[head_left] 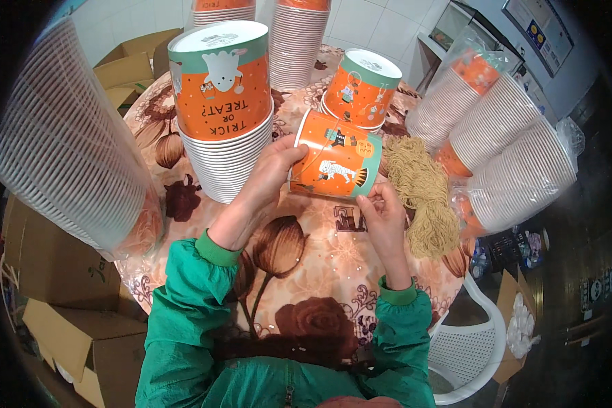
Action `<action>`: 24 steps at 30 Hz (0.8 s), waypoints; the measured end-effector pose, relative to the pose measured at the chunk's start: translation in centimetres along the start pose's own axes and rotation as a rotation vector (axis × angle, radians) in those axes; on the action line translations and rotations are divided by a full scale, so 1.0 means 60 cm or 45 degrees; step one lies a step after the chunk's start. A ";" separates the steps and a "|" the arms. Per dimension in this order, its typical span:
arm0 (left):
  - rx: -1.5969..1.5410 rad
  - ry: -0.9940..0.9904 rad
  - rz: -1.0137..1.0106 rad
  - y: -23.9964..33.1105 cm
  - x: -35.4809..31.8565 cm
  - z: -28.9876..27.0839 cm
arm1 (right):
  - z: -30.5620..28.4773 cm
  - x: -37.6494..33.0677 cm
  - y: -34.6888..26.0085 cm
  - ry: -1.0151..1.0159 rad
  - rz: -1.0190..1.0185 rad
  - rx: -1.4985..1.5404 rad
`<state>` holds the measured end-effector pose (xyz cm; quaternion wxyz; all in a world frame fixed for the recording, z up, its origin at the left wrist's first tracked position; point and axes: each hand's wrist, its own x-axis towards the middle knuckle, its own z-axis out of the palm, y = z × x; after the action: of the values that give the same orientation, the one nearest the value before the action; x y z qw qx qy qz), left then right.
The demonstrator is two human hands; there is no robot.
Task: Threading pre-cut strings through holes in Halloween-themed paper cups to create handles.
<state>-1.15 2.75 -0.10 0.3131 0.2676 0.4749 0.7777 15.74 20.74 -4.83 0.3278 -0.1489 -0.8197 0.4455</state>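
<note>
An orange and green paper bucket (pixel 333 155) with Halloween figures lies tipped on its side between my hands, over the table. My left hand (pixel 268 173) grips its white-rimmed end, thumb on the printed wall. At the green end, my right hand (pixel 384 214) pinches the lower edge with thumb and fingers. A thin line crosses the printed wall near my left thumb; whether it is a string I cannot tell. Right beside the bucket rests a hank of tan string (pixel 425 204). Behind my left hand rises a stack of upside-down paper buckets (pixel 226 160).
A shorter bucket stack (pixel 362 88) stands beyond my hands. Plastic-wrapped stacks lean at the left (pixel 75 149) and right (pixel 513 177). The round table wears a floral cloth (pixel 326 265). Cardboard boxes (pixel 88 340) sit lower left; a white plastic chair (pixel 469 347) stands lower right.
</note>
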 end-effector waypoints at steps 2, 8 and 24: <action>0.041 -0.013 0.008 -0.007 0.007 -0.007 | -0.004 0.002 0.004 0.002 0.019 -0.037; 0.177 -0.052 0.058 -0.023 0.011 -0.016 | -0.003 0.008 0.013 0.003 0.086 0.265; 0.321 -0.158 0.075 -0.034 0.004 0.000 | -0.005 0.011 0.026 0.065 0.257 0.524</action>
<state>-0.83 3.63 -1.92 0.2830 0.3663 0.5406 0.7025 15.40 22.14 -5.73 0.3257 -0.1713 -0.6841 0.6298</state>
